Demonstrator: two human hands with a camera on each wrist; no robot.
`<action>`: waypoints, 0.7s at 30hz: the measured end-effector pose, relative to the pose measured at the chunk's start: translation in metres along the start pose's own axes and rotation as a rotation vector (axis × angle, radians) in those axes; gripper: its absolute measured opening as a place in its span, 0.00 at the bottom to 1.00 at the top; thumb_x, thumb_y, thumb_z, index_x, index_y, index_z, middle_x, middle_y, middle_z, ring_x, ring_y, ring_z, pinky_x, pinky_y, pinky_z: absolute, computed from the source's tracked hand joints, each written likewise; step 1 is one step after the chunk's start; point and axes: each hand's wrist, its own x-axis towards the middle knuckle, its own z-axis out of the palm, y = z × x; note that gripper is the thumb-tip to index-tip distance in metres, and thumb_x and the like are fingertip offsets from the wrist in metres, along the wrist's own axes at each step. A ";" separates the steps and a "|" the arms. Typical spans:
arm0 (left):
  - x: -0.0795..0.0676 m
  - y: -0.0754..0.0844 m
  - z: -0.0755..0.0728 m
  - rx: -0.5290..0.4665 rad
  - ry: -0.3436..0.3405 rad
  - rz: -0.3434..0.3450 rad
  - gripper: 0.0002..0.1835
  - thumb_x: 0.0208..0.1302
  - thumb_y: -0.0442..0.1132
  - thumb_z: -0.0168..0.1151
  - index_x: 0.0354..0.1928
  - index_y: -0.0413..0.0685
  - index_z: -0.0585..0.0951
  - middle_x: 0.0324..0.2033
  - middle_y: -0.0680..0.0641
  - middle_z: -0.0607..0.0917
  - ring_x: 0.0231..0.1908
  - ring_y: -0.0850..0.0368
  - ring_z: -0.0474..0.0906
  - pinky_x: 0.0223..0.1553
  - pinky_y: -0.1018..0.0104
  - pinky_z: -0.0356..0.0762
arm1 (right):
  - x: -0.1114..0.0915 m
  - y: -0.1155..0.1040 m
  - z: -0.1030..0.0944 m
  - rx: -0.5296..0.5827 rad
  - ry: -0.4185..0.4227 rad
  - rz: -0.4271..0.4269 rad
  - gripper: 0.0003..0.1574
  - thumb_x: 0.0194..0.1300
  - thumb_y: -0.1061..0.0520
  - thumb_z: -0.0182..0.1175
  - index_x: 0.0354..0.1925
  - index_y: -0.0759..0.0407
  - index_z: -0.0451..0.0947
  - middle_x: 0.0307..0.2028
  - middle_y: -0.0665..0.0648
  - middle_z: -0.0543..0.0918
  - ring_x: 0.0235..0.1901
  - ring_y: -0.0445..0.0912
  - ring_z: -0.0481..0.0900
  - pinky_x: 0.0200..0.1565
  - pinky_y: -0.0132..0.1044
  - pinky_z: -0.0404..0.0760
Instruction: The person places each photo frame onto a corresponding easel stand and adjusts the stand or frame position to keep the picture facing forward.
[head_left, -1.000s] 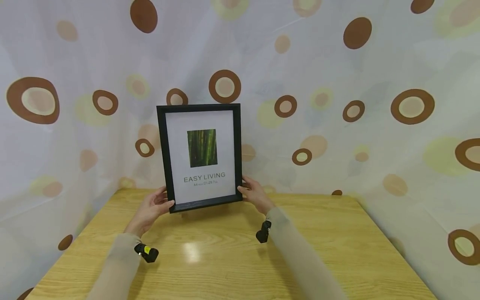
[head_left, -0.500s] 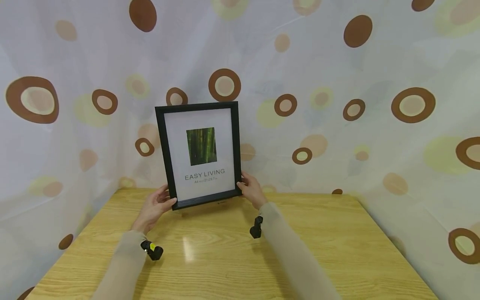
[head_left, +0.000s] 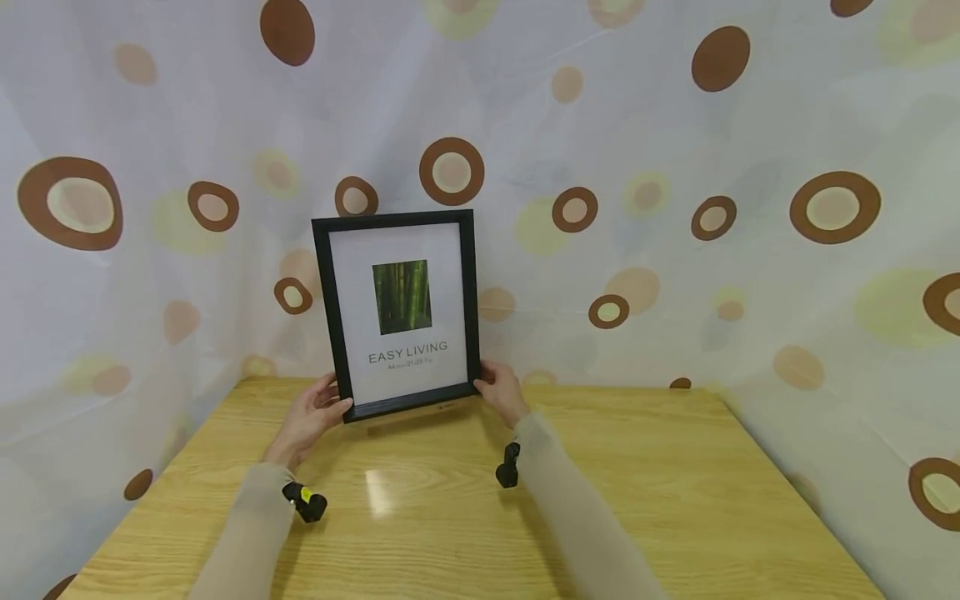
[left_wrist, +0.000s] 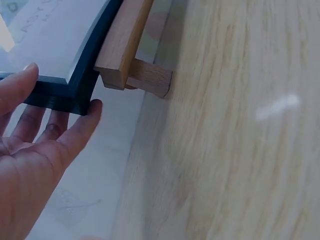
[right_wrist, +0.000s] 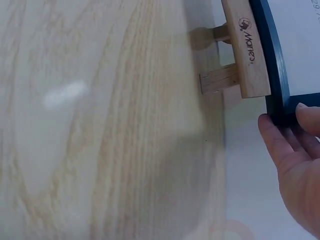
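A black picture frame (head_left: 401, 379) stands upright, slightly tilted, near the back of the table; it holds a white sheet with a bamboo picture and the words EASY LIVING. Below its bottom edge is the ledge of a small wooden easel (right_wrist: 246, 50) with short legs, its upper part hidden behind the frame. My left hand (head_left: 306, 417) grips the lower left side, thumb in front and fingers behind. At the lower right side my right hand (head_left: 504, 393) holds the frame the same way. The easel ledge (left_wrist: 122, 47) runs along the frame's bottom edge in the left wrist view.
The light wooden table (head_left: 420, 533) reaches back to a pale curtain (head_left: 645, 125) with brown and yellow dots. The curtain also closes off both sides. A small black wrist camera (head_left: 306, 502) sits on each sleeve.
Over the last second the frame rises slightly, then lowers a little, and its right side shifts left. Both hands stay on it; the right hand moves slightly left with it.
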 end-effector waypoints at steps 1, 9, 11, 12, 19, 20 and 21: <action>0.000 0.000 0.000 -0.004 0.004 -0.005 0.36 0.60 0.35 0.59 0.68 0.52 0.56 0.56 0.38 0.69 0.51 0.50 0.68 0.46 0.59 0.74 | -0.001 0.000 0.000 0.013 -0.005 0.006 0.28 0.61 0.71 0.52 0.60 0.67 0.65 0.51 0.66 0.74 0.51 0.55 0.72 0.47 0.43 0.75; -0.002 0.001 0.005 -0.002 -0.020 -0.045 0.40 0.59 0.28 0.58 0.69 0.50 0.51 0.56 0.32 0.67 0.52 0.44 0.69 0.46 0.55 0.75 | -0.004 0.006 0.002 0.257 -0.091 0.143 0.32 0.65 0.73 0.44 0.66 0.61 0.56 0.55 0.72 0.68 0.47 0.60 0.74 0.47 0.55 0.73; -0.002 0.001 0.006 -0.001 -0.041 -0.049 0.40 0.58 0.25 0.57 0.69 0.47 0.51 0.57 0.31 0.66 0.53 0.41 0.67 0.47 0.55 0.74 | -0.003 0.006 0.003 0.281 -0.093 0.174 0.32 0.65 0.73 0.44 0.66 0.60 0.55 0.54 0.72 0.68 0.45 0.60 0.75 0.46 0.56 0.73; -0.002 0.000 0.007 0.007 -0.046 -0.053 0.39 0.58 0.25 0.56 0.69 0.46 0.50 0.58 0.31 0.65 0.54 0.40 0.66 0.47 0.55 0.74 | -0.003 0.006 0.003 0.278 -0.093 0.180 0.32 0.65 0.73 0.44 0.66 0.60 0.55 0.54 0.72 0.68 0.44 0.59 0.76 0.46 0.56 0.74; 0.000 -0.006 0.011 -0.006 -0.051 -0.103 0.38 0.60 0.22 0.51 0.69 0.46 0.48 0.60 0.31 0.60 0.55 0.37 0.65 0.47 0.53 0.74 | -0.003 0.007 0.004 0.276 -0.122 0.200 0.32 0.63 0.74 0.45 0.64 0.62 0.56 0.56 0.72 0.66 0.44 0.59 0.74 0.45 0.57 0.74; 0.001 -0.006 0.012 -0.006 -0.043 -0.106 0.38 0.60 0.22 0.50 0.69 0.46 0.48 0.60 0.31 0.60 0.54 0.37 0.66 0.46 0.53 0.74 | -0.003 0.007 0.004 0.276 -0.129 0.200 0.31 0.64 0.73 0.45 0.64 0.62 0.55 0.56 0.71 0.66 0.44 0.59 0.74 0.45 0.56 0.74; 0.001 -0.006 0.013 -0.003 -0.036 -0.105 0.37 0.60 0.21 0.50 0.69 0.46 0.48 0.60 0.31 0.60 0.54 0.37 0.66 0.46 0.53 0.74 | -0.003 0.007 0.004 0.278 -0.136 0.199 0.31 0.64 0.73 0.45 0.64 0.62 0.55 0.56 0.71 0.65 0.45 0.60 0.73 0.45 0.56 0.74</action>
